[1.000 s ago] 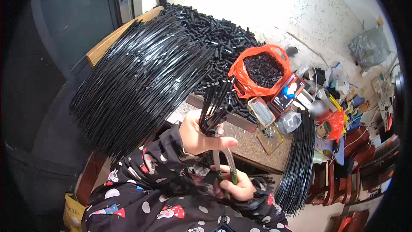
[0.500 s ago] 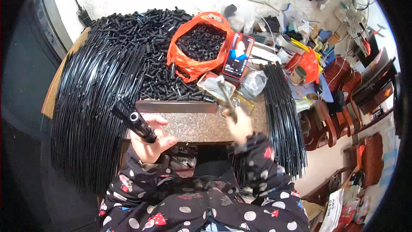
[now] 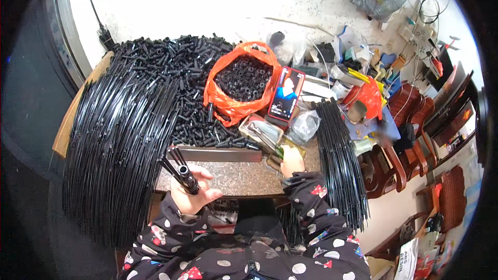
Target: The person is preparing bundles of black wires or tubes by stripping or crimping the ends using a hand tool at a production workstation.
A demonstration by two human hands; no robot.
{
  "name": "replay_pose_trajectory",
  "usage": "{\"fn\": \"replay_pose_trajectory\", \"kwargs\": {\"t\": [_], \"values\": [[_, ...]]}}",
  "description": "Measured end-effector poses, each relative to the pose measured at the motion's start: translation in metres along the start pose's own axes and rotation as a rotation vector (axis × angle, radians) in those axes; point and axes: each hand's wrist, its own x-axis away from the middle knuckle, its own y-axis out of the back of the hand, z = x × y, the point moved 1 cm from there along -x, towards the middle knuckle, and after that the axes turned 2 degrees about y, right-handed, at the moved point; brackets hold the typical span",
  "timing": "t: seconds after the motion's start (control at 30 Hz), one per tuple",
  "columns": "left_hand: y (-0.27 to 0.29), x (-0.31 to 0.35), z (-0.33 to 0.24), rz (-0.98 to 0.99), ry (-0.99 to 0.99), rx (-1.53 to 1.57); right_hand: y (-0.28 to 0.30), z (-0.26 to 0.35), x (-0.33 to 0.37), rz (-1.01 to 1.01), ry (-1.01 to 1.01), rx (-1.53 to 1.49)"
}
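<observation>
My left hand point(image 3: 191, 197) is wrapped round a black tube fitting point(image 3: 182, 171), its round open end facing up. Several thin black rods stick up and leftward from the fitting. To the right, my right hand point(image 3: 292, 162) has its fingers curled at the handle end of a long metal tool point(image 3: 265, 138). The tool's far end rests by a small clear tray point(image 3: 254, 121); what the fingers cover is hidden. Between both hands lies the speckled tabletop point(image 3: 238, 176), with a flat metal bar point(image 3: 223, 154) along the near edge of the fittings heap.
Long black rods point(image 3: 114, 161) cover the left side; a second bundle point(image 3: 340, 166) lies right. Loose black fittings point(image 3: 166, 54) are heaped behind. An orange bag point(image 3: 215, 96) of small black parts, a phone point(image 3: 288, 93) and a clear plastic bag point(image 3: 305, 127) stand beyond my right hand.
My right hand has lowered the metal tool toward the small tray. The fitting in my left hand has turned more upright. The whole view has shifted, with the table lower in it.
</observation>
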Motion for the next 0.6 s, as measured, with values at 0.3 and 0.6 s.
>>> {"fn": "replay_pose_trajectory", "kwargs": {"t": [0.3, 0.6], "values": [[-0.012, 0.012, -0.022, 0.08, -0.032, -0.102, 0.03, 0.01, -0.004, -0.21, -0.192, -0.232], [-0.056, 0.022, -0.047, 0.102, 0.017, -0.021, 0.137, 0.188, 0.032, 0.148, -0.271, -1.696]]}}
